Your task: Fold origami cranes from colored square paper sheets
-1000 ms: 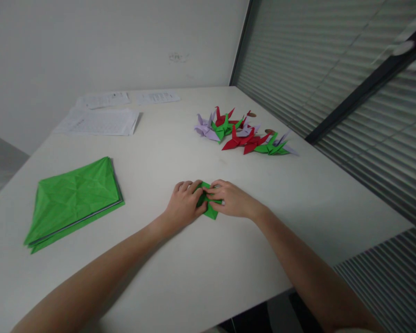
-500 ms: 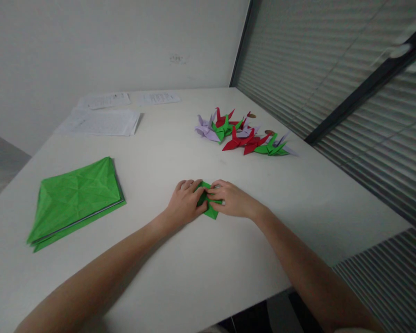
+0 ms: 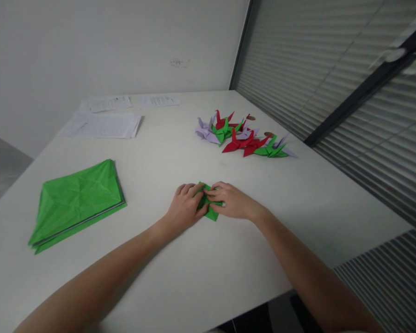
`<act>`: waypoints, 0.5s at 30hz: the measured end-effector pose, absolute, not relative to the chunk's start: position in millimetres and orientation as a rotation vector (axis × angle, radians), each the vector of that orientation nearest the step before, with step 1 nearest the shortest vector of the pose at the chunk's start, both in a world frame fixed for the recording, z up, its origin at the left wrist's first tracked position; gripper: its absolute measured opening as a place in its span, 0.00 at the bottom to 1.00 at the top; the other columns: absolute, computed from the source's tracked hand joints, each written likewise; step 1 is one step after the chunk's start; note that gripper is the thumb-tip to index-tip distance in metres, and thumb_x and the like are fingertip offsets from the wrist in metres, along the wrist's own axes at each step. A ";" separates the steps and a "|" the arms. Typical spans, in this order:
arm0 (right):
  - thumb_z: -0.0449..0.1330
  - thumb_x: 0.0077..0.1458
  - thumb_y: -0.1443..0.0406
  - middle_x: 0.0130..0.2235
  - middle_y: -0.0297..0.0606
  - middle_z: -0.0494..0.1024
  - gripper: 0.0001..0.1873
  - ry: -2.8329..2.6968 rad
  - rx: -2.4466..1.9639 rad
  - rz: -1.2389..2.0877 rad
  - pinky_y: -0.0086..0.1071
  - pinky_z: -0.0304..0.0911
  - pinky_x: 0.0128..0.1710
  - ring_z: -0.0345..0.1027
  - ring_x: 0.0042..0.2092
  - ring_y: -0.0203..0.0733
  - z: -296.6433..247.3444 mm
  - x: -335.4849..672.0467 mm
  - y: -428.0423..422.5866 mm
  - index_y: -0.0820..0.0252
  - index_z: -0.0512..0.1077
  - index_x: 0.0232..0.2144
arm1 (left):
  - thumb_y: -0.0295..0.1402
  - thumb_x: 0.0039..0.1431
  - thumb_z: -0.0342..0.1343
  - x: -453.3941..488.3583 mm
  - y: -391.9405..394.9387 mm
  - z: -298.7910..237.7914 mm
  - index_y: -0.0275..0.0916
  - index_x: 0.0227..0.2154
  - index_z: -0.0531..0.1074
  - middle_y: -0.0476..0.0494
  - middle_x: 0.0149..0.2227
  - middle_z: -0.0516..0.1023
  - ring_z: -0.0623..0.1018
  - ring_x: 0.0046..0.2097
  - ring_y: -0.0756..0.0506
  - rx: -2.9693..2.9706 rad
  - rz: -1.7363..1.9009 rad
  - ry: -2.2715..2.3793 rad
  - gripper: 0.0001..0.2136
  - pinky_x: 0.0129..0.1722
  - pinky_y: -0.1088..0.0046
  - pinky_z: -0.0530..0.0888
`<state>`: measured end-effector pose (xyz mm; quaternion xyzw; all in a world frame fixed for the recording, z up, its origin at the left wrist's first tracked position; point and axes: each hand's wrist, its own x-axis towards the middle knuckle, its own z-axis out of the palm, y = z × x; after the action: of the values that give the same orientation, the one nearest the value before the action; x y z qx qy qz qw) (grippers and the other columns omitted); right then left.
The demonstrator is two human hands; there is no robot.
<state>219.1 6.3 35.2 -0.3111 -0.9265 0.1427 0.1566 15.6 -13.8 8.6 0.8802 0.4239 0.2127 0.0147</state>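
Observation:
A small piece of folded green origami paper (image 3: 212,213) lies on the white table between my hands, partly covered by the fingers. My left hand (image 3: 186,204) presses on its left side, with thumb and fingers closed on the paper. From the right, my right hand (image 3: 233,201) pinches a raised flap at the paper's middle. The fingertips of both hands nearly meet there, so the exact fold is hidden.
Several folded paper cranes, including a red crane (image 3: 234,142), a green crane (image 3: 272,149) and a lilac crane (image 3: 206,130), stand at the back right. A stack of creased green paper (image 3: 81,196) lies left. Printed sheets (image 3: 106,126) lie behind it; window blinds (image 3: 298,64) border the right.
Both hands stay on the green paper with only slight finger movement. The whole view has shifted down a little.

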 end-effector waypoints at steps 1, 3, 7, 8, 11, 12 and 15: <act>0.60 0.57 0.68 0.47 0.39 0.80 0.09 -2.653 -0.886 0.409 0.43 0.66 0.52 0.66 0.51 0.46 35.7 218.9 6.3 0.56 0.80 0.38 | 0.37 0.61 0.54 15.6 -13.2 7.9 0.39 0.49 0.71 0.40 0.57 0.71 0.69 0.56 0.38 2.740 0.667 1.304 0.15 0.57 0.55 0.65; 0.60 0.56 0.69 0.47 0.40 0.80 0.09 -2.656 -0.884 0.418 0.43 0.66 0.52 0.66 0.51 0.46 36.7 218.4 6.3 0.57 0.80 0.38 | 0.37 0.61 0.54 15.7 -12.4 6.8 0.39 0.49 0.71 0.39 0.57 0.72 0.69 0.57 0.38 2.738 0.668 1.292 0.15 0.58 0.53 0.64; 0.60 0.56 0.69 0.47 0.40 0.80 0.09 -2.669 -0.909 0.429 0.43 0.66 0.52 0.66 0.51 0.47 37.4 218.4 6.3 0.58 0.80 0.37 | 0.37 0.61 0.53 15.9 -11.4 6.3 0.38 0.49 0.71 0.38 0.56 0.72 0.70 0.56 0.37 2.739 0.661 1.284 0.15 0.57 0.53 0.64; 0.60 0.56 0.69 0.47 0.40 0.80 0.09 -2.672 -0.921 0.429 0.43 0.66 0.52 0.66 0.51 0.47 37.6 218.4 6.1 0.57 0.80 0.37 | 0.37 0.61 0.53 15.9 -11.2 6.7 0.38 0.50 0.71 0.38 0.56 0.73 0.71 0.56 0.37 2.744 0.658 1.279 0.16 0.57 0.53 0.64; 0.60 0.56 0.68 0.49 0.39 0.79 0.09 -2.696 -0.962 0.414 0.44 0.65 0.52 0.66 0.52 0.47 38.9 217.6 4.5 0.56 0.79 0.38 | 0.37 0.61 0.53 16.0 -10.5 9.5 0.37 0.48 0.72 0.37 0.56 0.73 0.71 0.55 0.37 2.774 0.638 1.269 0.15 0.57 0.52 0.64; 0.60 0.57 0.68 0.50 0.40 0.78 0.08 -2.710 -0.978 0.402 0.44 0.65 0.52 0.66 0.52 0.47 39.7 217.0 3.5 0.57 0.79 0.37 | 0.38 0.60 0.54 16.2 -10.3 10.9 0.37 0.47 0.72 0.36 0.55 0.73 0.71 0.55 0.37 2.787 0.625 1.265 0.15 0.56 0.52 0.65; 0.59 0.58 0.67 0.52 0.44 0.76 0.07 -2.762 -1.025 0.356 0.44 0.64 0.54 0.66 0.52 0.48 42.7 214.2 0.2 0.61 0.78 0.34 | 0.38 0.60 0.54 16.7 -10.4 15.3 0.36 0.43 0.73 0.36 0.53 0.75 0.72 0.53 0.37 2.822 0.582 1.259 0.14 0.56 0.52 0.65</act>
<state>214.2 0.2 42.7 -0.3442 -0.9272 0.1194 0.0871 16.7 -10.4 15.3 0.8975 0.4003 0.1851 -0.0015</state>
